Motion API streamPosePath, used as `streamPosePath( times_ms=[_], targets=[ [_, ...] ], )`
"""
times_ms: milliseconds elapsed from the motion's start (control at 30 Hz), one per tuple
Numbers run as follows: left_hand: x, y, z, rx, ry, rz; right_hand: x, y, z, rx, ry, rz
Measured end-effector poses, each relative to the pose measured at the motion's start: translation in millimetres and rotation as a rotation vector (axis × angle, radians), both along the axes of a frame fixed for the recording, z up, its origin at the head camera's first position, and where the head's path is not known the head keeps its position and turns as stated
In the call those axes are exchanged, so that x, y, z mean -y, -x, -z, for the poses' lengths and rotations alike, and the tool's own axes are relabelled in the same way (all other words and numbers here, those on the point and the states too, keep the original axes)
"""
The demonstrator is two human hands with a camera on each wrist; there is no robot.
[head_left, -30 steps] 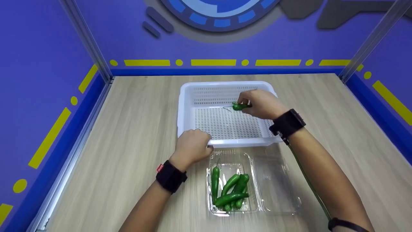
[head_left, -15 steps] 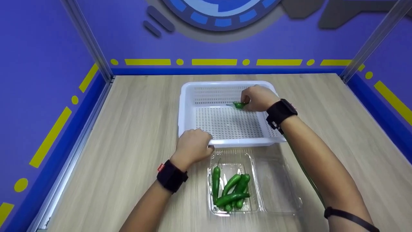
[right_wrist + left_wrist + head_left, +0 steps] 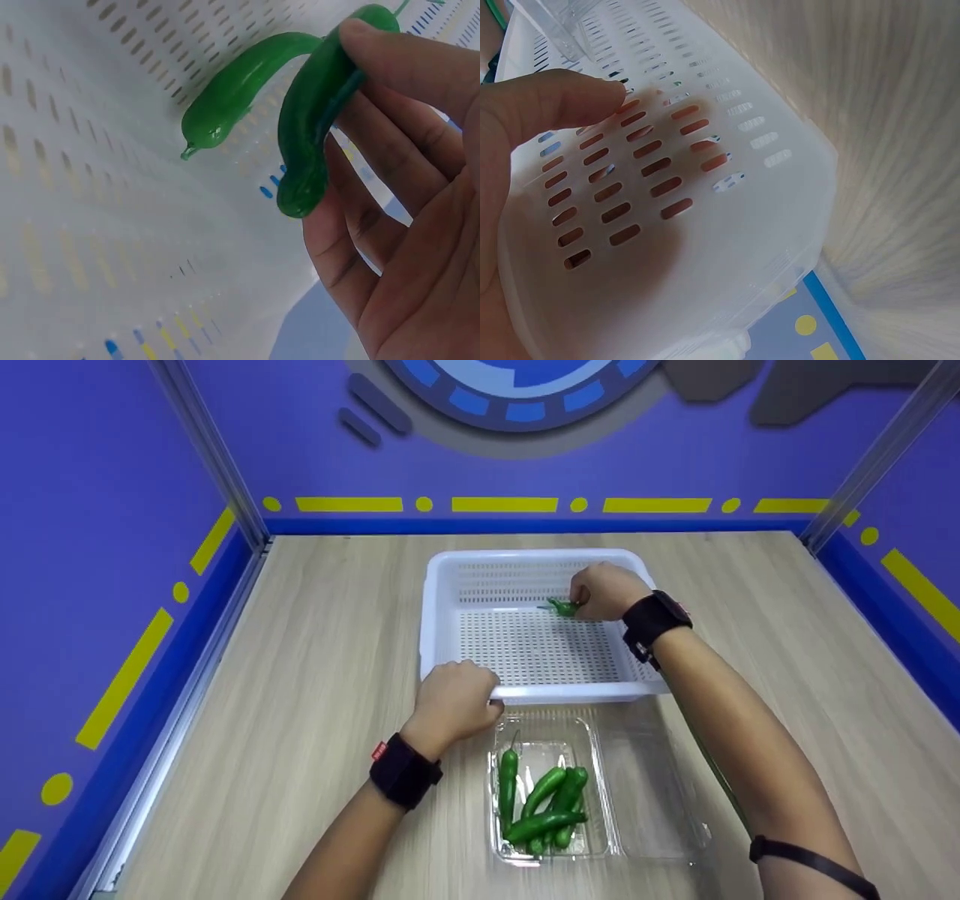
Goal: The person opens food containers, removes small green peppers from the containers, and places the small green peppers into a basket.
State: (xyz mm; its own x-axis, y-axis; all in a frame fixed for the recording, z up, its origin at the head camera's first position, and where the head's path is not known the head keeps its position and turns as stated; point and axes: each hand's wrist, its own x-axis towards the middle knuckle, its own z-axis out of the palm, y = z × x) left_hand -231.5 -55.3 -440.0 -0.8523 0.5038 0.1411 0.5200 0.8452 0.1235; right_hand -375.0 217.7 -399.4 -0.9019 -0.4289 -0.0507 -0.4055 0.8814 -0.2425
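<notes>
My left hand (image 3: 456,701) grips the near left rim of a white perforated plastic basket (image 3: 555,691). In the left wrist view its thumb (image 3: 570,101) lies against the slotted outer wall. Inside the basket, toward the far right, my right hand (image 3: 611,591) pinches a green chili pepper (image 3: 319,112) between thumb and fingers. The right wrist view shows a second green chili pepper (image 3: 236,90) behind it, close by the slotted wall. Nearer me, several green chili peppers (image 3: 544,825) lie in a clear plastic clamshell box (image 3: 609,810).
The box's clear lid (image 3: 652,802) lies folded out to the right on the wood-grain table (image 3: 330,645). Blue-purple panels (image 3: 510,472) with yellow marks enclose the table at the back and both sides. Black bands (image 3: 405,771) are on both wrists.
My right hand has moved slightly toward the back of the basket, still holding the chili pepper. My left hand keeps its grip on the rim, and the basket and box stay put.
</notes>
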Motion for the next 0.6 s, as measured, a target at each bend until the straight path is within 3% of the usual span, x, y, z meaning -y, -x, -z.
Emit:
streamPosePath(
  times_ms=[200,433,600],
  targets=[
    [-1,0.4,2.4,0.016,-0.008,0.005,2,6.4,7.5,0.052,-0.025,0.065],
    [-1,0.2,2.3,0.016,-0.002,-0.001,5,12.0,17.1,0.038,-0.055,0.042],
    [0,-0.6,-0.1,-0.007,0.004,-0.002,7,16.5,22.9,0.040,-0.099,0.072]
  ],
)
